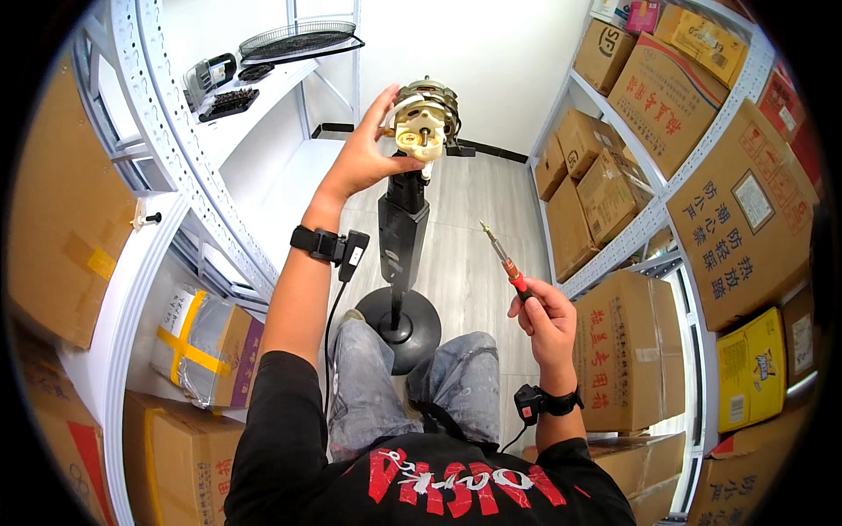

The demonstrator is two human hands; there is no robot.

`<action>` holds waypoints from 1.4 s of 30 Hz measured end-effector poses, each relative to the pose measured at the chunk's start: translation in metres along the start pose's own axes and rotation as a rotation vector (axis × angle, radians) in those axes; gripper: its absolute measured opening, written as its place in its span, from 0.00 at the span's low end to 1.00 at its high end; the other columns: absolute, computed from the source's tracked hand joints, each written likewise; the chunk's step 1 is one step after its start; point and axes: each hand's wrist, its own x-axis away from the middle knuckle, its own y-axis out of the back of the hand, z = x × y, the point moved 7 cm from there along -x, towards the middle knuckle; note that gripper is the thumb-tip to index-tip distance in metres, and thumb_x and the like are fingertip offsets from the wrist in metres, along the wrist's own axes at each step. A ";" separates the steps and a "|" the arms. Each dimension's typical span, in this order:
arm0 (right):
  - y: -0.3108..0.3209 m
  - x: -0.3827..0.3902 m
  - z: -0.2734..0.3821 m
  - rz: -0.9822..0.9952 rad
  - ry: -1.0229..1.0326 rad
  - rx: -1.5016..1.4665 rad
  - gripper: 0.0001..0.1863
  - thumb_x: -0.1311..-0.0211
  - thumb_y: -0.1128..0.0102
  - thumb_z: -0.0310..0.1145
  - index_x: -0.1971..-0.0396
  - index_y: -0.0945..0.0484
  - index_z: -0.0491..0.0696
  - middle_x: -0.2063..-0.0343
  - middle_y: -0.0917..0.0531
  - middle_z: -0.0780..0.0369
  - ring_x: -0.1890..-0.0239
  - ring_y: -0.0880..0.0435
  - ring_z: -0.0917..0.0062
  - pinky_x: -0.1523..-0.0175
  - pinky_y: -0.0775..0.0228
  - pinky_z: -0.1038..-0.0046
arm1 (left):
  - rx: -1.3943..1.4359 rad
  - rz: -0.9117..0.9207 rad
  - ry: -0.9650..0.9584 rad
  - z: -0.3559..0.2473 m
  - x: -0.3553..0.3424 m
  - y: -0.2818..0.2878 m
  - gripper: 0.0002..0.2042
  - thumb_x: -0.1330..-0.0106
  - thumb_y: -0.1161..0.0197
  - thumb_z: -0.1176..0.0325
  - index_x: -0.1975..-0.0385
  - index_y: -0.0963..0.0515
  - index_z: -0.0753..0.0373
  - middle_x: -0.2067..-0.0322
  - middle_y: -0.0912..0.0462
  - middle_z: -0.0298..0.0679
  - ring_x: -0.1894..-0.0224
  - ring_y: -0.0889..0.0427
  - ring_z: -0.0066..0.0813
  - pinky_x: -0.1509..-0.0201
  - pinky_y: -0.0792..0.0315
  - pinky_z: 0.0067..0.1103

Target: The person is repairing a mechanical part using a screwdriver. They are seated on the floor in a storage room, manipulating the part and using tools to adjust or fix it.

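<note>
A fan motor with a cream plastic gear housing and protruding shaft [421,118] tops a black stand column [396,245] on a round black base [412,346]. My left hand [368,153] grips the motor, fingers around its left side and thumb along the lower edge of the cream housing. Lower and to the right, my right hand [544,324] holds a red and black screwdriver [513,270] with its metal tip pointing up and forward, apart from the motor. Both wrists wear black straps with small devices and cables.
A white shelf [219,131] at the back left holds a wire fan guard [294,39] and dark metal parts [230,103]. Racks of cardboard boxes [658,105] line the right; more boxes [79,210] are at the left. My legs flank the stand's base on the grey floor [495,210].
</note>
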 end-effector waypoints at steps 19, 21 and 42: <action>0.007 -0.008 0.005 -0.071 -0.039 -0.048 0.16 0.29 0.45 0.26 0.45 0.23 0.40 0.71 0.17 0.65 0.78 0.36 0.93 0.73 0.46 0.86 | 0.061 0.013 -0.058 -0.014 0.006 -0.010 0.50 0.54 0.20 0.67 0.30 0.45 0.58 0.34 0.36 0.42 0.30 0.36 0.40 0.28 0.38 0.39; 0.006 -0.009 0.005 -0.070 -0.042 -0.044 0.16 0.29 0.45 0.26 0.45 0.23 0.40 0.71 0.17 0.65 0.78 0.36 0.93 0.73 0.46 0.86 | 0.091 0.037 -0.049 -0.013 0.006 -0.008 0.50 0.53 0.20 0.65 0.30 0.45 0.58 0.33 0.37 0.42 0.29 0.37 0.41 0.27 0.39 0.40; 0.000 -0.046 -0.009 -0.197 -0.007 0.117 0.15 0.31 0.41 0.25 0.46 0.21 0.40 0.66 0.18 0.66 0.65 0.20 0.85 0.60 0.32 0.82 | -0.471 -0.357 -0.114 -0.048 0.002 -0.049 0.47 0.56 0.17 0.53 0.39 0.40 0.63 0.47 0.37 0.47 0.44 0.31 0.40 0.40 0.31 0.32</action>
